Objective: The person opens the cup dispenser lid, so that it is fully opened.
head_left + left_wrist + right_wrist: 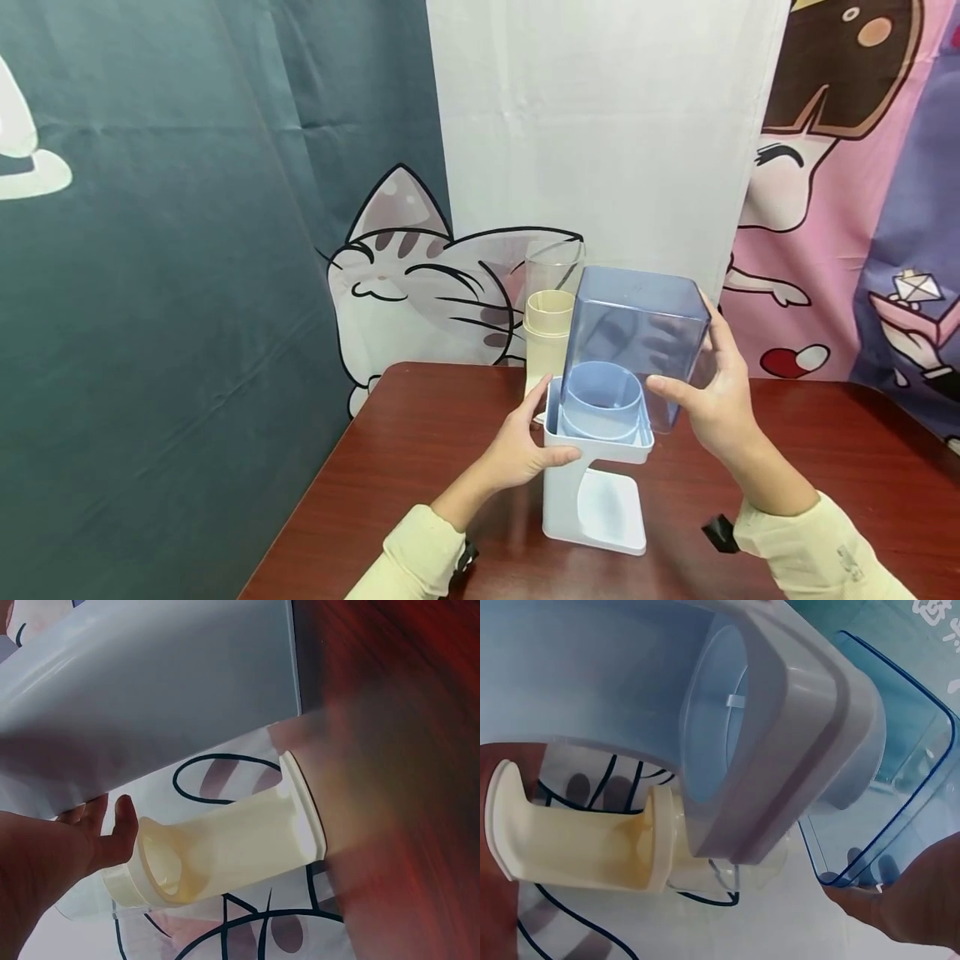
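My left hand [516, 446] grips the upper left corner of a light-blue dispenser stand [564, 500], thumb on its front and fingers along its side. A round collar [602, 400] rises from the square top of the stand, which is upright on the table. In my right hand [722, 408] is a clear blue square container [637, 304], held by its right side, tilted, with its open end down over the collar. In the right wrist view, the container's dark blue rim [911, 801] is apart from the stand's top. The left wrist view shows the stand's plain side [172, 682].
A cream dispenser [546, 354] with a clear upper cylinder [551, 260] stands behind the blue one, partly hidden by it. Both are on a reddish-brown wooden table [420, 450]. Printed curtains [225, 250] hang close behind the table.
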`<state>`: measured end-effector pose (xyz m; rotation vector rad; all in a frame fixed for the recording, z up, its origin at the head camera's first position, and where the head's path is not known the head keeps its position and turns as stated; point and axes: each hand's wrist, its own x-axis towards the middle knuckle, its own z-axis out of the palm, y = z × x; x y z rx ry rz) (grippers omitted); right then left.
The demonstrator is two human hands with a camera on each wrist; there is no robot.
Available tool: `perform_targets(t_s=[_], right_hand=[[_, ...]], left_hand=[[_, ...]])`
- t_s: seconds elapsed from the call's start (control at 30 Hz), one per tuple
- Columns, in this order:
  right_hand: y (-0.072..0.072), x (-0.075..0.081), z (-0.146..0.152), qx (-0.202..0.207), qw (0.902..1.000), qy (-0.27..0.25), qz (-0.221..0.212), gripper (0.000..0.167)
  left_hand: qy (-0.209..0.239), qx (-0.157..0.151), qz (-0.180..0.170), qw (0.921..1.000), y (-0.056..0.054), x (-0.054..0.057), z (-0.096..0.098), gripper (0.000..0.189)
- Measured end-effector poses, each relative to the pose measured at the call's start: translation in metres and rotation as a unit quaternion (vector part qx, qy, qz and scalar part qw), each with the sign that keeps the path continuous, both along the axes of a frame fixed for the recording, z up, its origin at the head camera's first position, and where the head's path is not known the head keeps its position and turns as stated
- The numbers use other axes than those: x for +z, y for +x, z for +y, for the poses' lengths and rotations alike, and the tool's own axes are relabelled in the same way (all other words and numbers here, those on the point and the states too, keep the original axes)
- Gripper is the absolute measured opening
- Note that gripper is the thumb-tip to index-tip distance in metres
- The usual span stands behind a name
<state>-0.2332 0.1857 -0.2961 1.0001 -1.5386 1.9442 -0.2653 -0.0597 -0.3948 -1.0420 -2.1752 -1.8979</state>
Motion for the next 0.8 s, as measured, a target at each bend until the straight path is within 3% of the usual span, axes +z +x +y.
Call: perform_targets(t_s=[0.13, 0.2, 0.37, 0.6, 0.7, 0.8], right_hand=[[0.002, 0.002, 0.008, 0.0, 0.9999, -0.012, 0.01, 0.095], [0.004, 0.004, 0.013, 0.0, 0.9997, -0.023, 0.013, 0.094], [0.01, 0.004, 0.024, 0.026, 0.9973, -0.062, 0.03, 0.088], [0.023, -0.002, 0.039, 0.036, 0.9943, -0.089, 0.046, 0.087], [0.029, -0.002, 0.045, 0.028, 0.9935, -0.1, 0.046, 0.087], [0.033, -0.003, 0.05, 0.016, 0.993, -0.109, 0.044, 0.086]], left_hand=[[-0.005, -0.01, -0.014, 0.9998, -0.002, -0.001, 0.001, 0.103], [-0.016, 0.0, -0.007, 0.9998, -0.003, -0.001, 0.001, 0.102], [-0.029, 0.049, 0.047, 0.9973, -0.011, -0.001, 0.004, 0.093], [-0.023, 0.11, 0.062, 0.9917, -0.019, -0.004, 0.011, 0.075], [-0.03, 0.126, 0.068, 0.9892, -0.019, 0.0, 0.016, 0.071], [-0.03, 0.117, 0.074, 0.99, -0.014, 0.011, 0.02, 0.069]])
